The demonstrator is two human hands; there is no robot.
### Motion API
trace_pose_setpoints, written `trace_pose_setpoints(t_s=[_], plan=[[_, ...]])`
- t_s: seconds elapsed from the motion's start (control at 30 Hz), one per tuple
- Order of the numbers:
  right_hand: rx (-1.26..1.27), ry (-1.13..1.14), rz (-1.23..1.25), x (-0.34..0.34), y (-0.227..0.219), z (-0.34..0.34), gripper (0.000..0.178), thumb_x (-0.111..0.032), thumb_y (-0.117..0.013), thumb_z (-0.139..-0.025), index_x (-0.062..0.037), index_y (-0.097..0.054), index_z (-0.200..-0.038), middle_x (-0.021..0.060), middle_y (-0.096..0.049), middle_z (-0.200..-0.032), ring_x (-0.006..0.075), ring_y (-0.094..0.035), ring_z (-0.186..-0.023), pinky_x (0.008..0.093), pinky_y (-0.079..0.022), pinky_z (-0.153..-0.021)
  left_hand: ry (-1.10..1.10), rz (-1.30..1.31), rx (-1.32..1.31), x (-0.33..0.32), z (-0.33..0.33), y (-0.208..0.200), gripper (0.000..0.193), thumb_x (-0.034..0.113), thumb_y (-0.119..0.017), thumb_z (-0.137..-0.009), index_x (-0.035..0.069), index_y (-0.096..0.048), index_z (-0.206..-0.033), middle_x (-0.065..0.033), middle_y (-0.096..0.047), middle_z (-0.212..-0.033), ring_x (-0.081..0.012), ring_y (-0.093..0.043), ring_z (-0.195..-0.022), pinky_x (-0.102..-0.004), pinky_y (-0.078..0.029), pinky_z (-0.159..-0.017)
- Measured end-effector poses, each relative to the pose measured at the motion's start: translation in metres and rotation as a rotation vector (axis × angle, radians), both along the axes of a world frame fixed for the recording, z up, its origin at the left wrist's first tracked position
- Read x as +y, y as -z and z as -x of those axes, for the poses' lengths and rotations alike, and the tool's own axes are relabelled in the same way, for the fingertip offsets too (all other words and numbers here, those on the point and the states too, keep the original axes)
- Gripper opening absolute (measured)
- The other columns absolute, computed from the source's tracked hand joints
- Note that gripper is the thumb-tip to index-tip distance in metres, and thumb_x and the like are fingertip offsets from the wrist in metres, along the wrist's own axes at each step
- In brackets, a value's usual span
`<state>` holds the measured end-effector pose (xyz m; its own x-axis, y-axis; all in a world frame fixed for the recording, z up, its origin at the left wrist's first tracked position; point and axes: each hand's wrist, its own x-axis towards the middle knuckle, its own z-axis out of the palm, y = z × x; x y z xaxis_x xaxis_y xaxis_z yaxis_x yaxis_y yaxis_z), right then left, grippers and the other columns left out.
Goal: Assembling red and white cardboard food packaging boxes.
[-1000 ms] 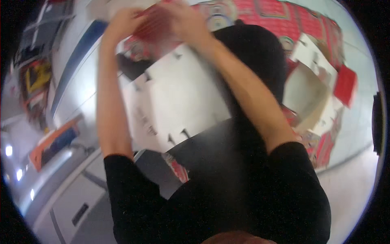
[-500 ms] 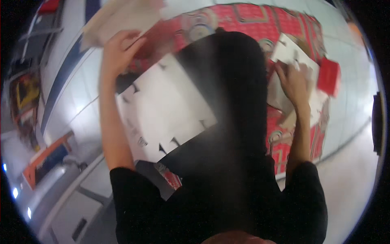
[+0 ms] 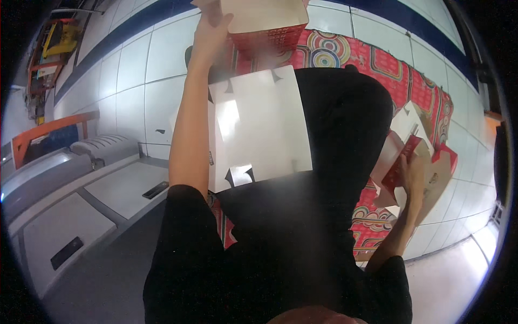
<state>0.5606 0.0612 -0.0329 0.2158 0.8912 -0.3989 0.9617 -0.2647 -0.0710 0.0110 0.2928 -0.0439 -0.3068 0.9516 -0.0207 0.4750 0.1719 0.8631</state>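
My left hand (image 3: 211, 33) is at the top centre, with its fingers closed round the left edge of a cardboard box (image 3: 270, 40). That box has red printed sides and a pale inside. A white carton blank (image 3: 261, 127) with dark notches along its edges rests on my lap, below my left forearm. Over on the right, my right hand (image 3: 413, 170) grips a red carton piece (image 3: 393, 171) among several loose red, white and brown cartons. Its fingertips are partly hidden by the cardboard.
A red patterned mat (image 3: 377, 65) lies under my legs on white floor tiles (image 3: 172, 51). At the left stands a grey cabinet (image 3: 124, 189) with dark recessed handles, near an orange frame (image 3: 54, 129). Other brown cardboard (image 3: 438, 181) lies beyond my right hand.
The view has shifted. My left hand has brought the box, blurred before, over to the top centre. My right hand, earlier over white cardboard, now grips a red carton piece.
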Motion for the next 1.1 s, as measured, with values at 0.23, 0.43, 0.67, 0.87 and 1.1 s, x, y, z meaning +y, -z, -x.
trace_pose_setpoints(t_s=[0.23, 0.43, 0.67, 0.87, 1.1], plan=[[0.621, 0.2, -0.433, 0.022, -0.1, 0.052, 0.031, -0.02, -0.059, -0.108, 0.0061, -0.063, -0.124, 0.0067, -0.068, -0.098, 0.0135, -0.061, -0.087, 0.0316, -0.051, -0.076, 0.069, -0.048, -0.174, 0.014, 0.015, 0.022, 0.065, 0.033, -0.07, -0.092, -0.005, -0.052, -0.141, -0.0123, -0.068, -0.104, -0.0168, -0.065, -0.082, -0.0308, -0.053, -0.069], [0.356, -0.151, -0.601, 0.091, -0.103, 0.084, 0.033, -0.02, -0.063, -0.103, 0.0033, -0.063, -0.127, 0.0175, -0.073, -0.097, 0.0287, -0.07, -0.086, 0.0396, -0.053, -0.079, -0.011, 0.002, -0.122, 0.014, 0.003, 0.012, 0.067, 0.036, -0.066, -0.092, -0.005, -0.051, -0.145, -0.0164, -0.069, -0.115, -0.0196, -0.066, -0.086, -0.0341, -0.054, -0.076], [-0.264, -0.718, -0.691, 0.222, -0.07, 0.114, 0.026, -0.014, -0.057, -0.097, -0.0009, -0.065, -0.118, 0.0261, -0.073, -0.107, 0.0453, -0.069, -0.093, 0.0547, -0.052, -0.085, 0.041, 0.092, 0.047, 0.025, 0.031, 0.033, 0.062, 0.037, -0.059, -0.095, -0.005, -0.056, -0.141, -0.0193, -0.07, -0.117, -0.0244, -0.067, -0.094, -0.0374, -0.055, -0.084], [-0.088, -0.377, -0.257, 0.286, 0.079, 0.078, 0.053, -0.046, -0.054, -0.103, 0.0037, -0.069, -0.114, 0.0341, -0.071, -0.109, 0.0492, -0.068, -0.11, 0.0533, -0.052, -0.096, -0.064, 0.059, 0.122, 0.047, 0.023, 0.052, 0.072, 0.044, -0.055, -0.097, 0.0, -0.044, -0.153, -0.0243, -0.063, -0.134, -0.0325, -0.062, -0.117, -0.0483, -0.053, -0.096], [1.004, -0.244, -0.083, 0.296, 0.027, 0.267, 0.076, -0.057, -0.055, -0.101, 0.0094, -0.06, -0.137, 0.0195, -0.069, -0.127, 0.0273, -0.065, -0.116, 0.0374, -0.048, -0.102, 0.101, 0.283, -0.375, 0.018, -0.007, 0.012, 0.087, 0.059, -0.051, -0.095, 0.007, -0.031, -0.162, -0.0266, -0.039, -0.16, -0.0476, -0.043, -0.141, -0.0632, -0.04, -0.108]])
